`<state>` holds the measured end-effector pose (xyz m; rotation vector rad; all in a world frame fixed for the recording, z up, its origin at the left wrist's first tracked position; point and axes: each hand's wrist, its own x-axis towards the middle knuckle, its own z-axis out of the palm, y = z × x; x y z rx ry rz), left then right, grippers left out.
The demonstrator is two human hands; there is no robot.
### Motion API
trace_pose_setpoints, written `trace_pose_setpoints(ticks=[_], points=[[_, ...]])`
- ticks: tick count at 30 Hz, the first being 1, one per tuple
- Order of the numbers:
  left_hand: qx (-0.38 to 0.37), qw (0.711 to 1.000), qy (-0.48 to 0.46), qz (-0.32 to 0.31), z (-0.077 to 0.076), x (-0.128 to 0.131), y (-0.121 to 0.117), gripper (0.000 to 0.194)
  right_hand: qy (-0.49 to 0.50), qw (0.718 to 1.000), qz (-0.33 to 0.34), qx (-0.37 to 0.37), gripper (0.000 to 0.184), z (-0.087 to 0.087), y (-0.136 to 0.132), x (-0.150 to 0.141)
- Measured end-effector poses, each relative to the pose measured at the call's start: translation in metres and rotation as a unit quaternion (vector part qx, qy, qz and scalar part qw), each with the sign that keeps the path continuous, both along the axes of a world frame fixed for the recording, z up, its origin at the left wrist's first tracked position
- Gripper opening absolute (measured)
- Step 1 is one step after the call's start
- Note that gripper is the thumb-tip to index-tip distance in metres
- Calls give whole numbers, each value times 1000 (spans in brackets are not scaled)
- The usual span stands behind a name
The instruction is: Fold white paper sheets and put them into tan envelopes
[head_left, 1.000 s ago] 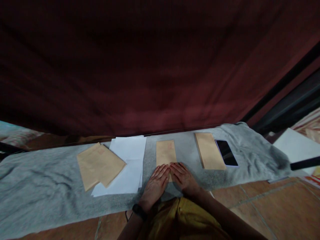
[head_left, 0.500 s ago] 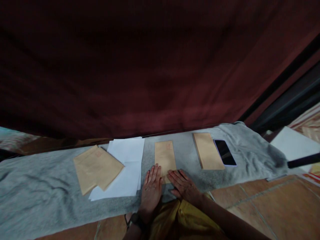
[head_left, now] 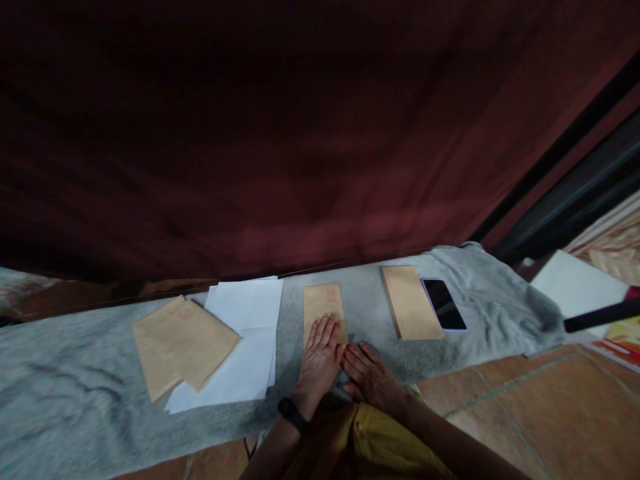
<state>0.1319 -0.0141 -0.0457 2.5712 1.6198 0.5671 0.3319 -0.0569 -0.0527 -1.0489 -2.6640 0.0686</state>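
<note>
A brown paper envelope (head_left: pixel 320 301) lies upright before me on a grey cloth, a faint red print at its top right corner. Flat across its middle and lower part rests my left hand (head_left: pixel 321 350), fingers stretched out, a dark band on the wrist. My right hand (head_left: pixel 367 375) lies palm down at the envelope's lower right edge, fingers extended, their tips close to my left hand. The lower end of the envelope is hidden under both hands. Neither hand grasps anything.
To the left, brown envelopes (head_left: pixel 183 343) overlap white paper sheets (head_left: pixel 250 320). On the right lie a stack of brown envelopes (head_left: pixel 413 303) and a phone (head_left: pixel 444 305). A dark red curtain (head_left: pixel 300 167) hangs behind the grey cloth (head_left: pixel 75 380). Floor tiles (head_left: pixel 500 400) show in front.
My left hand has slid up and to the right across the envelope, now covering its middle. My right hand stays near the lower right edge. The view has shifted slightly.
</note>
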Motion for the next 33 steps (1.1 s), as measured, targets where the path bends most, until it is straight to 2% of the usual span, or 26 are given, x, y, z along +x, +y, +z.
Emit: trace_pose_setpoints(ticks=[4,10,17,23,28,33], points=[[-11,1000,8,-1,-3,18,29,58,9,1000,-14,4,57,-2,0,-2],[2,1000,13,17,-10,15,68,58,20,1000,-18,13,63,8,0,-3],[1,999,-4,43,-11,18,92,59,15,1000,-15,18,67,12,0,-3],[0,1000,1,27,-6,12,86,57,23,999,-16,18,67,9,0,-3],[-4,1000,28,6,-4,-2,66,55,21,999,-19,15,65,5,0,-3],[15,1000,19,16,-9,-11,45,57,15,1000,-15,11,65,3,0,-2]])
